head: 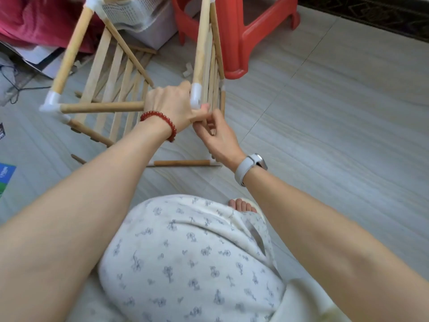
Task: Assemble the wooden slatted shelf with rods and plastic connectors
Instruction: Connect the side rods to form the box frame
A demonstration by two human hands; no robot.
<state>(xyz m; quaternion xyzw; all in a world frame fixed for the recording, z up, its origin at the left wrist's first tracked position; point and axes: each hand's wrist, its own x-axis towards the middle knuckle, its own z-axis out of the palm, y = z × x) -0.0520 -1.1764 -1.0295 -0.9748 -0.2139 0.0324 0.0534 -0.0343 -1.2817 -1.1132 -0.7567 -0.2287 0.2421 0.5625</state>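
A part-built wooden shelf frame (pixel 111 73) of slats and rods stands on the floor in front of me. My left hand (pixel 169 103) grips the near end of a horizontal rod (pixel 102 107), right beside a white plastic corner connector (pixel 196 96). That connector caps a long rod (pixel 202 40) running up and away. My right hand (pixel 216 133) pinches an upright rod just below the connector, fingertips touching my left thumb. Another white connector (pixel 52 104) joins the frame's left corner. A loose rod (pixel 183 162) lies on the floor under my right wrist.
A red plastic stool (pixel 246 36) stands right of the frame, close behind it. A white basket (pixel 132 10) and red cloth (pixel 34 22) sit at the back left. A small loose connector (pixel 187 69) and spare sticks lie on the grey tile floor. My knee is below.
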